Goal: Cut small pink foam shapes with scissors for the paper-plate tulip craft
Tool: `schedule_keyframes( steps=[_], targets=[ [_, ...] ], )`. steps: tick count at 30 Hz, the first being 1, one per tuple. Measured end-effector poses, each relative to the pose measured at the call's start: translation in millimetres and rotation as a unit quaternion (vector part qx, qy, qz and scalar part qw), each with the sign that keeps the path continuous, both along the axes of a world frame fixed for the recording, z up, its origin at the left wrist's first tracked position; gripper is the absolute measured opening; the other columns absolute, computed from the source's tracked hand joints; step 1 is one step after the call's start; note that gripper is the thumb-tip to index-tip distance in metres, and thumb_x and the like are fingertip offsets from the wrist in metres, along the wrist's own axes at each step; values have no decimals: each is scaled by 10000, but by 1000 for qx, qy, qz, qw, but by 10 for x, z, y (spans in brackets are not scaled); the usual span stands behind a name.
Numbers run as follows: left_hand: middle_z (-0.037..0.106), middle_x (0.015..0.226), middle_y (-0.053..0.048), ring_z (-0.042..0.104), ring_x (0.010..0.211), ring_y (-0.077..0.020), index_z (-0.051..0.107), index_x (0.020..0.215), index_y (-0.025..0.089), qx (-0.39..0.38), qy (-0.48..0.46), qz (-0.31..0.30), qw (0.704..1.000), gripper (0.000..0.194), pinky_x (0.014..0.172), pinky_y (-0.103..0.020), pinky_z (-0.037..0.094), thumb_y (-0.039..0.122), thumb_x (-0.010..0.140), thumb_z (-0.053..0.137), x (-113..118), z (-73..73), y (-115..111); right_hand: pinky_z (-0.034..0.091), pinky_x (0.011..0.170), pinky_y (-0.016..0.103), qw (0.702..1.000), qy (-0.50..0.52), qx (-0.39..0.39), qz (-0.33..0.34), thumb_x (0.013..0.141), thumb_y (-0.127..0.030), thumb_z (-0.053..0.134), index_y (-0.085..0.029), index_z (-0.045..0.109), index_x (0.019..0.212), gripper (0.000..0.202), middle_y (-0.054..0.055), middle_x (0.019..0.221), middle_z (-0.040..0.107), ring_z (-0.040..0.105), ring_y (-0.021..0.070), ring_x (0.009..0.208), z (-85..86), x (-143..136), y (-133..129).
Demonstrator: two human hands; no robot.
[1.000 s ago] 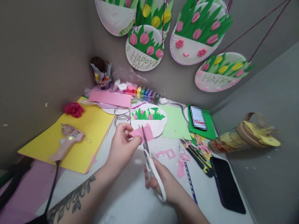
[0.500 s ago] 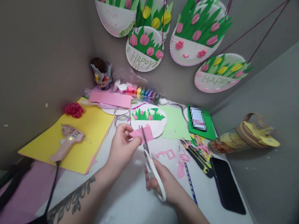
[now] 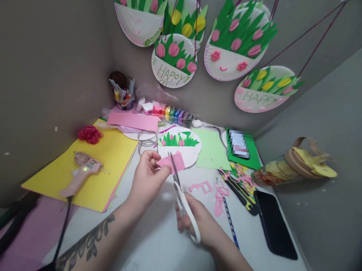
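A small piece of pink paper [image 3: 178, 162] is pinched between the thumb and fingers of my left hand [image 3: 151, 174]. My right hand [image 3: 198, 218] is closed around the white handles of the scissors [image 3: 187, 205]. Their narrow blades lie slightly apart at the pink paper, pointing away from me. Just behind the paper is a white scalloped plate [image 3: 191, 155] with green paper leaves and pink tulips. Pink paper scraps [image 3: 201, 186] lie to the right of the scissors.
A pink glue gun [image 3: 80, 175] with a cord rests on yellow sheets [image 3: 50, 167] at left. On the right are a black phone [image 3: 276, 226], craft knives [image 3: 238, 191] and a lidded cup [image 3: 283, 167]. Decorated plates [image 3: 172, 74] hang on the back wall.
The view has shifted very slightly. Both hands, the pink paper and the scissors keep nearly the same positions.
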State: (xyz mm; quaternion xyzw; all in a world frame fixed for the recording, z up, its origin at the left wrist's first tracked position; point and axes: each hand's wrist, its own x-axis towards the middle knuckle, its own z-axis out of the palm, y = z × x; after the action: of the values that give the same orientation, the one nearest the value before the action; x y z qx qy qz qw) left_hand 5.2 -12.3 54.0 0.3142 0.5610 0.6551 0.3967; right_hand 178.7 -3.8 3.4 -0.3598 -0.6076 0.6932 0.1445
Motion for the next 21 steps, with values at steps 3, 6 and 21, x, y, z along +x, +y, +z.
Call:
schedule_keyframes(
  steps=[3,6,21],
  targets=[
    [515,692,63,505,628,-88,467,916,211,-10,2,-11,1000,278,606,-201,412,216,707,650,-2,8,7,415,537,242,1000,13,16,-9,635,-151,533,-191,509,871,241,-27,692,554,514,108,566,-24,11,12],
    [547,722,29,527,677,-112,534,853,185,-30,20,-53,998,177,638,-228,461,295,749,624,-6,23,10,413,529,239,1000,15,21,-15,640,-161,538,-189,512,873,236,-24,696,556,516,109,566,-37,25,26],
    [477,565,52,420,551,-98,552,655,181,-38,132,-67,988,141,539,-212,328,225,788,537,-6,65,-9,423,528,234,1000,0,24,-15,689,-267,629,-192,494,844,218,-22,692,558,517,106,577,63,18,25]
  ],
)
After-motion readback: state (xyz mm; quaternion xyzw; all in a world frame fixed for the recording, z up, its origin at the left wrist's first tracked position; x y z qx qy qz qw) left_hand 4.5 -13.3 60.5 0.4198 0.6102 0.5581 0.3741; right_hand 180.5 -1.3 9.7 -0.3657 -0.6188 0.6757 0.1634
